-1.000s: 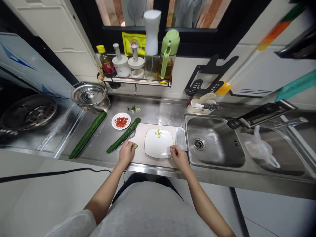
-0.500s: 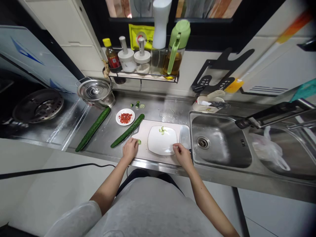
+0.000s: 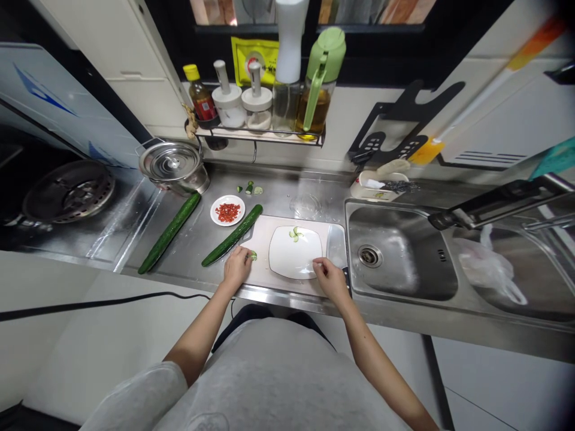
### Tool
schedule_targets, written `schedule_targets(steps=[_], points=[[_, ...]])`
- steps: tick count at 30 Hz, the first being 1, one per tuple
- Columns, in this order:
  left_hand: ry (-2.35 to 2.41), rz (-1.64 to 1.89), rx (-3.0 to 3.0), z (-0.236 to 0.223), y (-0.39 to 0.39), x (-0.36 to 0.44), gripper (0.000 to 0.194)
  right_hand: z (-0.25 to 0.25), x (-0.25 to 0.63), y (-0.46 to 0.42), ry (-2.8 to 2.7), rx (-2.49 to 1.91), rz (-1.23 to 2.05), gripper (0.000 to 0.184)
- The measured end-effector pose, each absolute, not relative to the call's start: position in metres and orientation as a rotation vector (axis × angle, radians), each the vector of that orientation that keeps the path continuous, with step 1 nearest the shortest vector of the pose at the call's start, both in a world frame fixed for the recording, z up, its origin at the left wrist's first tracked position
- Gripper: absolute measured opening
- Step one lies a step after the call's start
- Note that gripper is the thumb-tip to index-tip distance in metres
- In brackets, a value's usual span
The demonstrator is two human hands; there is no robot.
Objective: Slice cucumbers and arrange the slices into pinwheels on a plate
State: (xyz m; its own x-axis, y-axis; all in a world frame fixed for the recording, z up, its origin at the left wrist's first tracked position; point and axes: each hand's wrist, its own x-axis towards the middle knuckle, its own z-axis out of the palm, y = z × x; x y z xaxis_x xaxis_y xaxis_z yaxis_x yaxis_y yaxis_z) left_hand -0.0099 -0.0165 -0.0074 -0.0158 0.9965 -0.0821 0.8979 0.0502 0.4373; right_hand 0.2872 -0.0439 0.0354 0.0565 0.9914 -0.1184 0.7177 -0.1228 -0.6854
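Observation:
At the left end of the pale cutting board [image 3: 258, 278], my left hand [image 3: 237, 266] is closed, its fingertips at a small bunch of cucumber slices [image 3: 254, 255]. My right hand [image 3: 330, 277] has its fingers pinched together over the right rim of a white plate [image 3: 294, 258]; whatever they hold is too small to make out. Several cucumber slices [image 3: 296, 234] lie in a fan near the plate's far edge. A cleaver [image 3: 336, 244] rests on the board's right end, its handle partly behind my right hand. One cucumber [image 3: 233, 234] lies just left of the board.
Further left are another cucumber [image 3: 169, 233] and a saucer of chopped red pepper [image 3: 227, 211]. Cucumber ends [image 3: 249, 188] sit behind. A lidded steel pot [image 3: 174, 167] stands near the stove [image 3: 69, 194]. The sink [image 3: 402, 254] is on the right, and a seasoning shelf [image 3: 265, 136] hangs above the counter.
The view has shifted slightly. Both hands stay in nearly the same places, with small finger movements; the slices on the plate have not moved.

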Motion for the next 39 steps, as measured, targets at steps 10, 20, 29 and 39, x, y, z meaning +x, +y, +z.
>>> schedule_targets(steps=[10, 20, 29, 39], points=[[1.881, 0.385, 1.879, -0.002, -0.010, -0.010, 0.019, 0.039, 0.283, -0.044, -1.709, -1.855, 0.847, 0.034], [1.633, 0.679, 1.630, 0.020, -0.007, 0.000, 0.014, 0.048, 0.270, -0.042, -1.686, -1.784, 0.905, 0.029], [1.072, 0.805, 1.205, 0.067, 0.003, 0.041, 0.035, 0.073, 0.228, -0.022, -1.873, -1.340, 0.992, 0.020], [1.161, 0.837, 1.004, 0.072, -0.002, 0.056, 0.043, 0.075, 0.230, -0.017, -1.618, -1.429, 1.137, 0.015]])
